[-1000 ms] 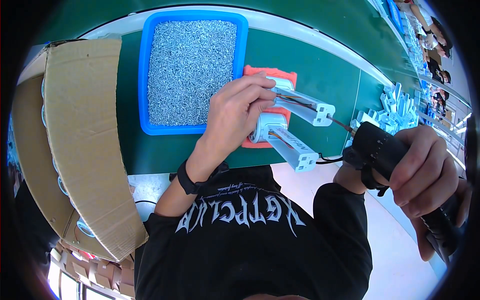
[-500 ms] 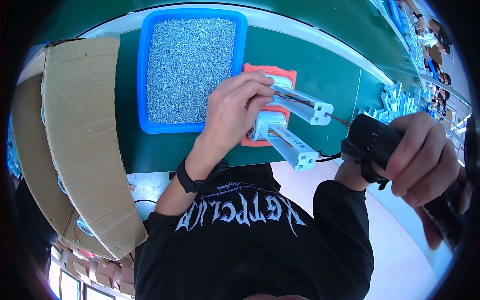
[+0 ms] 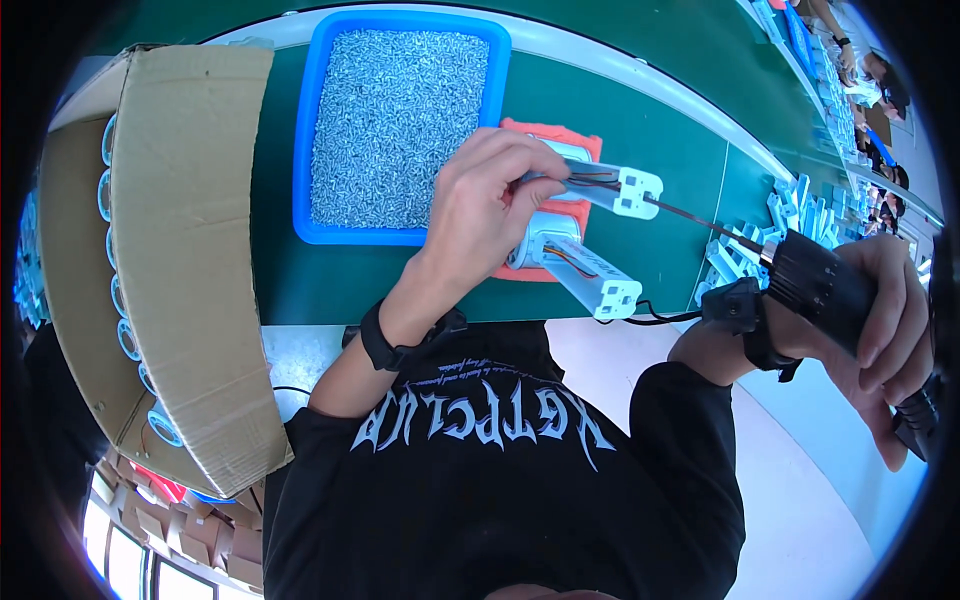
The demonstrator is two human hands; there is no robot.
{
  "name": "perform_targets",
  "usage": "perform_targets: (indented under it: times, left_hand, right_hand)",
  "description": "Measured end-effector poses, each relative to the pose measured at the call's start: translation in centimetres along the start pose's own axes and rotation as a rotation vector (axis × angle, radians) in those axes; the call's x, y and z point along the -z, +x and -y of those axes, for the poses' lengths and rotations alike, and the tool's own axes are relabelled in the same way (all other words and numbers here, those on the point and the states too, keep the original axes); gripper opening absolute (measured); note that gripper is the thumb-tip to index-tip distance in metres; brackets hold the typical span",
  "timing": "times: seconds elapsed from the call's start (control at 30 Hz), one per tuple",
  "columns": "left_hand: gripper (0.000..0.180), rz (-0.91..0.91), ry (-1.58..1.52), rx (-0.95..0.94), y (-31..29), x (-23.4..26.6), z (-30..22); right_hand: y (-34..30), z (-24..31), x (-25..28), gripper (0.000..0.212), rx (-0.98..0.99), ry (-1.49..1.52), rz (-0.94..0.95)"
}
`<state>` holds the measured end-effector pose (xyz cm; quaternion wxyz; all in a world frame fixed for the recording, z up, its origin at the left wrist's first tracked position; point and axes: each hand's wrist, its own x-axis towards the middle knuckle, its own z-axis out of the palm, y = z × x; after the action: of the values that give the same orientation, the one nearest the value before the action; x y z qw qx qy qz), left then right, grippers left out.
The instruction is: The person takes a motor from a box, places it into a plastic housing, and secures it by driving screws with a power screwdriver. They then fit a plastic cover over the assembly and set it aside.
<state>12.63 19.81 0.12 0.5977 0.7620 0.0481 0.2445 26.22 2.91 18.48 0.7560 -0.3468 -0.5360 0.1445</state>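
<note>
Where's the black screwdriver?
The black screwdriver is at the head view's right, in the right hand, its bit by the end of the upper white part.

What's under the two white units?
Coral cloth shows around and between the round ends of the white units, on the green table. Hidden: whatever lies directly beneath them, and the patch behind the left hand.
</note>
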Motion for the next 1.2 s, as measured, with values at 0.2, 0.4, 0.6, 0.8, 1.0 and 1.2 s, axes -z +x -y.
perform_targets:
  times: [0.2,0.4,0.6,0.8,1.0,1.2]
  left_hand:
    - [0.012,-0.002,-0.038,0.026,-0.4,-0.4,-0.1]
    - [0.009,0.052,-0.032,0.069,-0.5,-0.1,-0.4]
    - [0.008,0.066,-0.034,0.054,-0.7,-0.3,-0.6]
    - [0.015,0.053,-0.227,0.191,-1.4,-0.8,-0.4]
    - [0.021,0.097,-0.357,0.148,-1.0,-0.6,0.5]
    - [0.019,0.099,-0.777,0.348,-1.2,-0.5,0.6]
  right_hand:
    - [-0.6,0.4,0.1,0.046,-0.004,0.022,-0.003]
    - [-1.0,0.7,0.3,0.045,-0.011,0.04,-0.012]
    - [-1.2,1.1,0.6,0.044,-0.015,0.067,-0.016]
    - [-0.9,1.0,0.3,0.038,-0.012,0.102,0.044]
    - [-0.9,0.9,0.0,0.037,-0.011,0.071,0.021]
    - [-1.1,1.8,0.2,0.035,0.008,0.086,-0.06]
